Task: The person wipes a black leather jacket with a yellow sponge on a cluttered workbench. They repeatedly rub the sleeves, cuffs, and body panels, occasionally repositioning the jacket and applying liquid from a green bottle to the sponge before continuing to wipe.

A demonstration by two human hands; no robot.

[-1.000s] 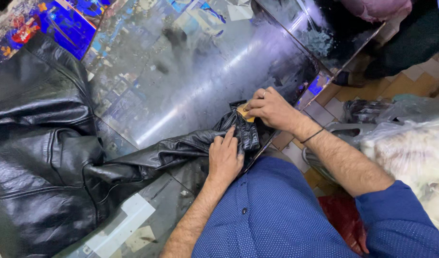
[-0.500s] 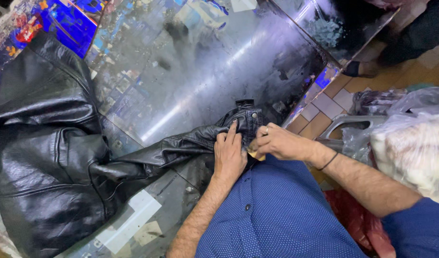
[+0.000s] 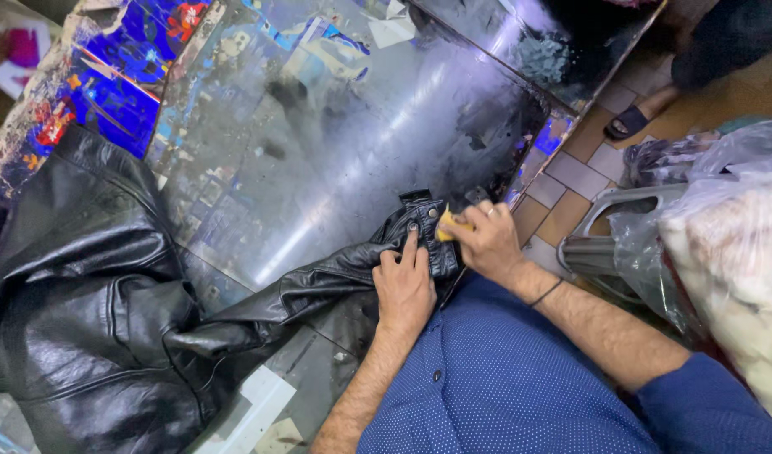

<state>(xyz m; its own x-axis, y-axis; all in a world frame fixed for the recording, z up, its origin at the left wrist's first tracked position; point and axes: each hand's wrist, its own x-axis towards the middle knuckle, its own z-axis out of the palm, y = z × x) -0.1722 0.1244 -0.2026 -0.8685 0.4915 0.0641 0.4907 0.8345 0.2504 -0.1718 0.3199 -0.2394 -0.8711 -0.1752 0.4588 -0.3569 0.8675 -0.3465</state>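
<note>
A grey plastic chair point(image 3: 621, 220) stands beside clear plastic bags point(image 3: 722, 244).

A black leather jacket point(image 3: 92, 311) lay spread on the worn metal bench point(image 3: 335, 143). The left hand point(image 3: 405, 286) pressed flat on the sleeve cuff point(image 3: 419, 227), while the right hand point(image 3: 484, 240) pinched a small yellow sponge point(image 3: 447, 224) against the cuff's edge.
</note>
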